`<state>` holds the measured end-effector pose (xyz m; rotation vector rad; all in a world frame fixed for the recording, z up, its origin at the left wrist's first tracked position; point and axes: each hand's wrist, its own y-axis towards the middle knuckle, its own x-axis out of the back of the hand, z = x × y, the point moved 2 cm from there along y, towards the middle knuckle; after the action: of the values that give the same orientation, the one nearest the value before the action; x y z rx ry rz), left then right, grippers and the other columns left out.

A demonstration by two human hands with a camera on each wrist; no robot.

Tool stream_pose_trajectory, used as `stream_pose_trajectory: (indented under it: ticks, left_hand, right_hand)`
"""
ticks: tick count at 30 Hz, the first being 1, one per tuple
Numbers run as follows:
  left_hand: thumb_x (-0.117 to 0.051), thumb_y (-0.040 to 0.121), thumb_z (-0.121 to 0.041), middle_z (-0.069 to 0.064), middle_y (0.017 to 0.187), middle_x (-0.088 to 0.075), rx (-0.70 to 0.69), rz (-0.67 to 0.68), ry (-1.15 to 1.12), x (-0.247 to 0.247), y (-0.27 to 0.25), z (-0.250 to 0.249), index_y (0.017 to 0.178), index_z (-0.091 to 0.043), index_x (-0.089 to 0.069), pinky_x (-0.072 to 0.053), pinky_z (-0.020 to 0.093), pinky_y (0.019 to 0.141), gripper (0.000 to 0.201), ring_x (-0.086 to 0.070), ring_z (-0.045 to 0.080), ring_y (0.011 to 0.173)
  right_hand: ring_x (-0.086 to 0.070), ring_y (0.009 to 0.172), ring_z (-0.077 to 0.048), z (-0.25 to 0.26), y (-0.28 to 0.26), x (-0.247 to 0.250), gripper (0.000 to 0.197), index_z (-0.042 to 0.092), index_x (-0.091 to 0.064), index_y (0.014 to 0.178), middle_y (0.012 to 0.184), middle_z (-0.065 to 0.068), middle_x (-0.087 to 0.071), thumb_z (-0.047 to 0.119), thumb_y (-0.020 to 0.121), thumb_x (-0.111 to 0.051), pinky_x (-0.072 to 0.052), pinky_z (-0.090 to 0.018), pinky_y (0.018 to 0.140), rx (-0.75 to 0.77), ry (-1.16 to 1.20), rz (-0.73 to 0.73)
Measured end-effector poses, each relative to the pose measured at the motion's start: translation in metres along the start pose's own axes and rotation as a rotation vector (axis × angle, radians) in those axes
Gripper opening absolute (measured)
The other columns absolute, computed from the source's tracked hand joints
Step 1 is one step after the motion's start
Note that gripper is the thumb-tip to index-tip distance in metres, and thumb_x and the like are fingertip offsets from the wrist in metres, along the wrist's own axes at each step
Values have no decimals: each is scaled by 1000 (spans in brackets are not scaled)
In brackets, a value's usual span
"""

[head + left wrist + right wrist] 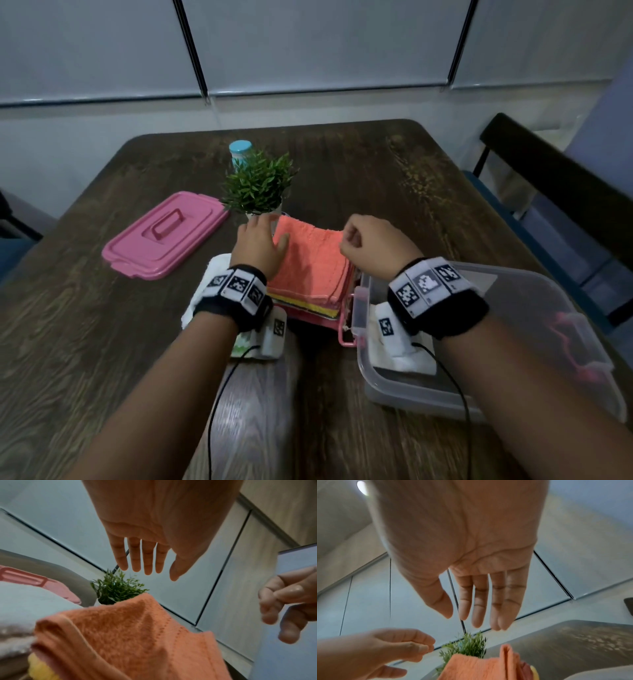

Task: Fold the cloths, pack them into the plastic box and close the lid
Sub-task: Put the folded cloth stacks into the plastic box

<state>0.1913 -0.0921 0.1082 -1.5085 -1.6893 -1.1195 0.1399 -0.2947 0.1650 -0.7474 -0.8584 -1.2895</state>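
A folded orange cloth (311, 267) tops a stack of folded cloths with yellow and pink layers below; something pink (342, 337) edges the stack's front. My left hand (267, 233) hovers with straight fingers over the orange cloth's left part; the left wrist view shows the left hand (149, 573) above the orange cloth (137, 635), holding nothing. My right hand (349, 243) hangs loosely bent by the cloth's far right corner, with nothing in the right hand (471, 620). A clear plastic box (513, 404) with a white cloth (411, 363) inside stands at the right. The pink lid (164, 236) lies at the left.
A small green plant (257, 185) stands just behind the stack, with a blue-capped bottle (240, 152) behind it. Another white cloth (205, 291) lies under my left wrist. A dark chair (565, 205) stands beside the table's right edge.
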Motion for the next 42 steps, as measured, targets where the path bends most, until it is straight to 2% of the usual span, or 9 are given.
stream_pose_trajectory:
  ticks: [8, 14, 21, 24, 26, 29, 32, 38, 42]
  left_hand:
    - [-57, 92, -36, 14, 124, -62, 260, 294, -63, -20, 31, 22, 132, -9, -46, -43, 37, 97, 49, -56, 33, 116]
    - [-64, 84, -32, 8, 100, -69, 208, 213, -97, -23, 31, 22, 103, -15, -65, -48, 32, 81, 25, -62, 28, 97]
    - [-62, 79, -25, 0, 72, -53, 143, 182, -250, -21, 22, 13, 66, -17, -51, -40, 27, 61, 19, -53, 23, 78]
    - [-66, 78, -23, -2, 104, -41, 74, 108, -380, -9, 15, 5, 66, -27, -48, -28, 22, 90, 22, -35, 15, 104]
    - [-64, 74, -26, -3, 111, -41, 7, 73, -492, 1, 10, -2, 74, -26, -53, -30, 23, 94, 11, -39, 13, 108]
    - [-61, 81, -19, -2, 85, -56, -20, 85, -627, 22, 1, -13, 85, -21, -54, -47, 26, 71, 8, -56, 12, 74]
    - [-57, 88, -20, -9, 68, -50, -94, 26, -537, 45, -7, -23, 88, -19, -48, -37, 17, 53, 9, -44, 1, 55]
    - [-53, 96, -27, -7, 82, -60, -149, 6, -630, 91, -22, -54, 94, -23, -48, -51, 29, 62, 7, -61, 11, 70]
    - [-51, 97, -29, 3, 94, -64, -158, 24, -756, 112, -29, -77, 100, -19, -51, -56, 34, 70, 10, -65, 21, 81]
  right_hand:
    - [-41, 129, -34, 28, 51, -48, 57, 13, -39, 142, 141, -12, -41, 33, 91, -56, -37, -39, 104, -110, -190, 256]
    - [-47, 127, -31, 26, 47, -80, 56, 13, -38, 144, 143, -8, -47, 40, 97, -51, -39, -36, 101, -124, -366, 465]
    - [-43, 127, -30, 26, 43, -74, 42, 9, -46, 135, 141, -12, -46, 29, 98, -47, -35, -35, 100, -105, -286, 401]
    - [-34, 134, -32, 23, 43, -67, 51, 11, -38, 140, 147, -12, -35, 30, 94, -51, -30, -41, 110, -125, -165, 259]
    - [-29, 135, -33, 19, 42, -59, 61, 13, -31, 143, 149, -10, -28, 32, 91, -57, -29, -45, 111, -152, -72, 105]
    - [-24, 138, -34, 18, 35, -42, 77, 17, -19, 148, 153, -9, -19, 34, 88, -64, -25, -43, 112, -153, 67, -69]
    - [-17, 143, -33, 12, 29, -29, 93, 21, -3, 152, 158, -10, -12, 37, 86, -68, -20, -42, 115, -168, 248, -95]
    - [-35, 138, -26, 8, 21, -12, 109, 29, 8, 150, 157, -13, -21, 61, 77, -67, -29, -43, 113, -306, 812, -110]
    - [-59, 116, -27, 12, 10, -13, 119, 20, -26, 148, 141, -10, -51, 84, 55, -65, -50, -49, 93, -386, 1157, 41]
